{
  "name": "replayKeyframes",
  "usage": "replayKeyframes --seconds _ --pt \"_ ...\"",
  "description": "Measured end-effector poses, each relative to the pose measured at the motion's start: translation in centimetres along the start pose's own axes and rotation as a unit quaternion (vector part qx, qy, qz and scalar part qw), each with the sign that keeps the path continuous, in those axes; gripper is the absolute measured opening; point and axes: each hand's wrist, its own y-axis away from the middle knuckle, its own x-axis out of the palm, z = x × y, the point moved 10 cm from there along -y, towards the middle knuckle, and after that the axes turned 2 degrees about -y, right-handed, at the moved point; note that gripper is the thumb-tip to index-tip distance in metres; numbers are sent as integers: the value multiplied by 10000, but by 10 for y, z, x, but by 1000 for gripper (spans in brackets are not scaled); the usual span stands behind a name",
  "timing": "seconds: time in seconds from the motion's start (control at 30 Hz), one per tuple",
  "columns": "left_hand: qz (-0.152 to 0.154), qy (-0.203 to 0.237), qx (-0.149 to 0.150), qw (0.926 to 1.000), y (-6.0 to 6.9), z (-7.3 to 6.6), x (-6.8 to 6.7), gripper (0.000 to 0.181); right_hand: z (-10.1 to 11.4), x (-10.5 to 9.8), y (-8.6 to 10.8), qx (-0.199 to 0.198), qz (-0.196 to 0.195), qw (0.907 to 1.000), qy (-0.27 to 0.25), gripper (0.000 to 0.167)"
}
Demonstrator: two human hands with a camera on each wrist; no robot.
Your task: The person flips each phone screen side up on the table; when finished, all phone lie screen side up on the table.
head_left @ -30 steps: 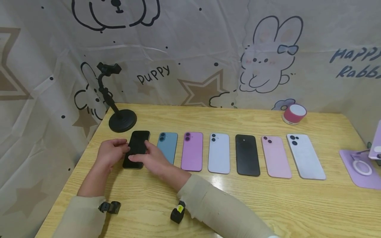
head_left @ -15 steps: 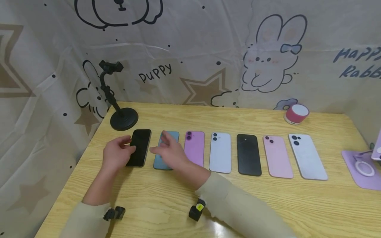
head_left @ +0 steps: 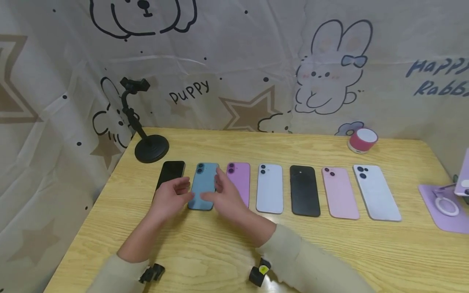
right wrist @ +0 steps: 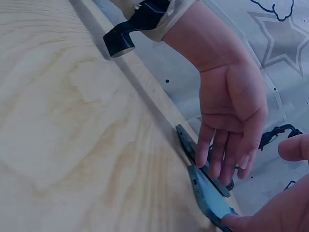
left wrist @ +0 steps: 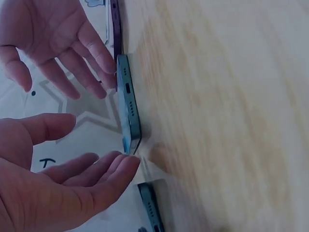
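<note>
We hold our left hand (right wrist: 231,104) with the palm facing us and the fingers pointing down, just beside the blue phone (right wrist: 208,194) on the wooden table (right wrist: 91,130). Behind those fingers we see a dark phone (right wrist: 185,141). Our right hand (right wrist: 277,212) shows only partly, near the blue phone. A black camera (right wrist: 119,44) sits by our left sleeve (right wrist: 178,13), before a pale cloth (right wrist: 169,65).

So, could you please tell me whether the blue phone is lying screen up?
No, the blue phone lies with its two camera lenses facing up.
</note>
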Motion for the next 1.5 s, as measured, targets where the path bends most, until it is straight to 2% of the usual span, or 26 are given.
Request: replayKeyframes --seconds 0.17,0.33,0.63,0.77,0.9,1.03,1.27,1.37,1.5 --pt "43 134 -71 9999 -1 3 7 53 -5 1 3 -99 -56 9999 -102 87" --pt "-113 390 -101 9991 -1 4 6 52 -6 -2 3 -200 -217 9993 -213 87" --pt "-343 914 -217 9950 -4 7 2 46 -7 -14 1 -246 -819 9933 -775 80" --pt "-395 1107 -279 9927 -3 9 2 46 -8 -19 0 -234 -991 9921 -732 78" --pt "-414 1523 -391 9867 -4 12 1 52 -7 -25 -4 -127 -1076 9919 -657 72" --pt "-244 1955 -552 9788 -9 18 3 55 -5 -27 -7 -21 -1003 9925 -694 68" --pt "13 2614 -822 9617 -14 23 7 61 -8 -23 -13 211 -797 9932 -821 75" --pt "79 2725 -783 9589 -15 21 7 62 -9 -22 -13 261 -737 9930 -888 80" --pt "133 2711 -642 9603 -15 15 7 60 -7 -22 -14 200 -762 9946 -672 85"
